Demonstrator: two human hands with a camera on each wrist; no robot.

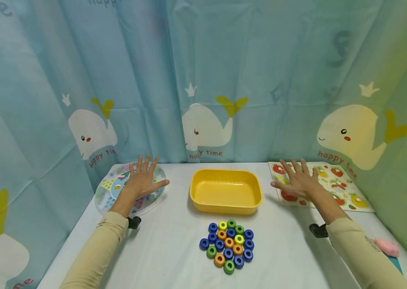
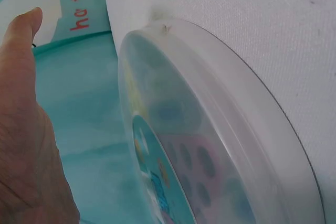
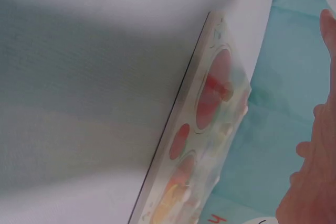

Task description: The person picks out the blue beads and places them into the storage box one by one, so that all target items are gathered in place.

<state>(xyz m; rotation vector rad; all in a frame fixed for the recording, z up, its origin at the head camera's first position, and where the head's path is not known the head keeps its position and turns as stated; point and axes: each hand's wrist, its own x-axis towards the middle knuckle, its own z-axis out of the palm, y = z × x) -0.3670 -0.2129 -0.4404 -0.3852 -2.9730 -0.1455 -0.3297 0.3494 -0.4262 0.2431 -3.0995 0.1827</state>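
My left hand [image 1: 141, 181] is spread above a round clear plastic case [image 1: 156, 200], its fingers straight and nothing in them. That case [image 2: 231, 114] fills much of the left wrist view, apart from the hand [image 2: 26, 129]. On the other side, my right hand [image 1: 300, 181] hovers with fingers spread over a fruit picture board [image 1: 327, 188]. In the right wrist view the board [image 3: 212, 98] lies flat below the hand [image 3: 315, 166]. Between the hands stands a yellow tray [image 1: 226, 209]. In front of it, several ring-shaped beads [image 1: 229, 243] in blue, green, orange and yellow lie grouped together.
A white cloth covers the table [image 1: 174, 249]. Behind it hangs a blue curtain [image 1: 145, 80] with whale prints, which also closes in both sides. At the right edge, a pink object [image 1: 387, 247] lies partly behind the right sleeve, with something blue under it.
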